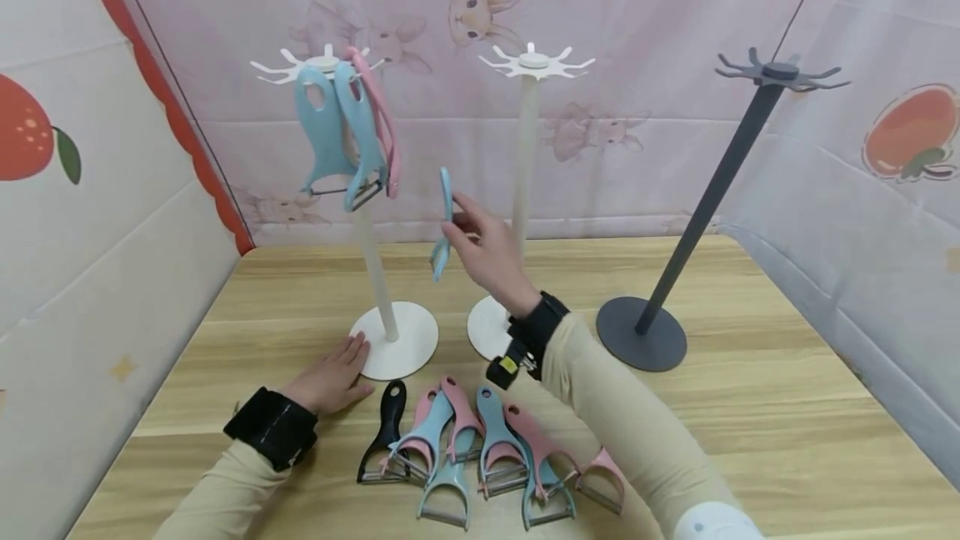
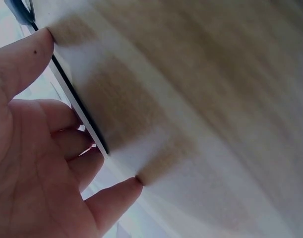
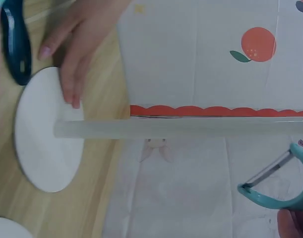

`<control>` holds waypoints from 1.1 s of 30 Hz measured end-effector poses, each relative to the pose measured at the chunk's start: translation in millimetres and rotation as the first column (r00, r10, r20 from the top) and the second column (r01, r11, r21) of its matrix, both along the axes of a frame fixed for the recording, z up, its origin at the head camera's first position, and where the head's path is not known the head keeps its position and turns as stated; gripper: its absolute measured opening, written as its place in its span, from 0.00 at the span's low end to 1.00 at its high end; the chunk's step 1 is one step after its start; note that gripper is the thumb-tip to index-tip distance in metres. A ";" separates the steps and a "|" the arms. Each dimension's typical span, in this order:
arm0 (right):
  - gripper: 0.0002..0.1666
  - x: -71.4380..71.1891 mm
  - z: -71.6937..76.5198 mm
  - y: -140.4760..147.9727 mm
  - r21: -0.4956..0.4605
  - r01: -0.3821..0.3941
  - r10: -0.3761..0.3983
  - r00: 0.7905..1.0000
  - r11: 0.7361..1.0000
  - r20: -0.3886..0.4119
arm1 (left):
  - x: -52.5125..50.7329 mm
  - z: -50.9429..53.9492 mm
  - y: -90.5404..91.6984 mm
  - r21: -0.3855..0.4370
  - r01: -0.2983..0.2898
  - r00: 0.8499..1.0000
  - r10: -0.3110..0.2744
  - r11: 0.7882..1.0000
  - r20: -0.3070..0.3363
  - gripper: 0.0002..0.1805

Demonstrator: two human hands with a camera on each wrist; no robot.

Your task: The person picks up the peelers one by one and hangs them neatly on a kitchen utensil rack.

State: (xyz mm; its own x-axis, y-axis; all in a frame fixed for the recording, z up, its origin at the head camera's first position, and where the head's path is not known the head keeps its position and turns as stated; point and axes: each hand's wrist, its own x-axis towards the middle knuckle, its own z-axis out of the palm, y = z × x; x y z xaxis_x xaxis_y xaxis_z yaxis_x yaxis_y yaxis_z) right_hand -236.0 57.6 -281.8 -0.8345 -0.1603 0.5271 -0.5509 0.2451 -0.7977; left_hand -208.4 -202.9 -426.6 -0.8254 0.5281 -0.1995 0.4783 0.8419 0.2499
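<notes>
In the head view my right hand (image 1: 487,252) pinches a blue peeler (image 1: 444,223) between thumb and fingers, in the air right of the left white stand (image 1: 377,273). The right wrist view shows that peeler (image 3: 280,201) with its blade side toward the stand's pole (image 3: 166,128). My left hand (image 1: 333,377) rests on the left edge of that stand's round base (image 1: 412,340); the left wrist view shows the fingers (image 2: 116,198) at the base's rim (image 2: 77,101). Two blue peelers (image 1: 322,127) and a pink one (image 1: 382,123) hang from the stand's hooks.
A second white stand (image 1: 534,65) is in the middle and a dark grey stand (image 1: 705,198) leans at the right, in the head view. Several pink and blue peelers (image 1: 491,415) lie overlapping at the table's front, beside a black peeler (image 1: 392,419). Printed cloth hangs behind.
</notes>
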 end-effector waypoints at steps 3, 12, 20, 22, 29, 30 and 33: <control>0.27 -9.5 11.2 -10.3 -0.034 0.044 -0.044 0.999 0.998 0.002 | -0.5 -1.5 -0.5 0.003 0.001 1.000 -0.001 1.000 -0.003 0.37; 0.25 -43.2 44.2 -30.3 -0.062 0.109 -0.110 0.994 0.992 -0.014 | 2.6 1.0 -0.4 0.035 0.010 1.000 -0.009 0.999 -0.017 0.37; 0.24 -59.4 68.6 -37.9 -0.124 0.078 -0.084 0.996 0.989 -0.038 | 3.5 4.8 2.4 0.042 0.008 1.000 -0.007 0.999 -0.023 0.37; 0.24 -62.9 75.0 -38.3 -0.142 0.062 -0.071 0.996 0.988 -0.054 | 2.8 5.8 2.9 0.046 0.015 0.999 -0.014 0.999 -0.029 0.36; 0.23 -75.1 91.8 -48.2 -0.202 -0.006 -0.009 0.997 0.979 -0.077 | 1.5 3.6 -0.4 0.050 0.014 0.999 -0.012 0.999 -0.043 0.36; 0.23 -76.2 93.7 -50.0 -0.206 -0.024 0.009 0.997 0.978 -0.071 | 1.5 2.5 -1.1 0.053 0.015 0.999 -0.012 0.999 -0.047 0.36; 0.24 -78.4 99.6 -53.9 -0.209 -0.075 0.068 0.997 0.975 -0.040 | 1.0 -0.1 -1.9 0.061 0.015 0.999 -0.012 0.998 -0.050 0.36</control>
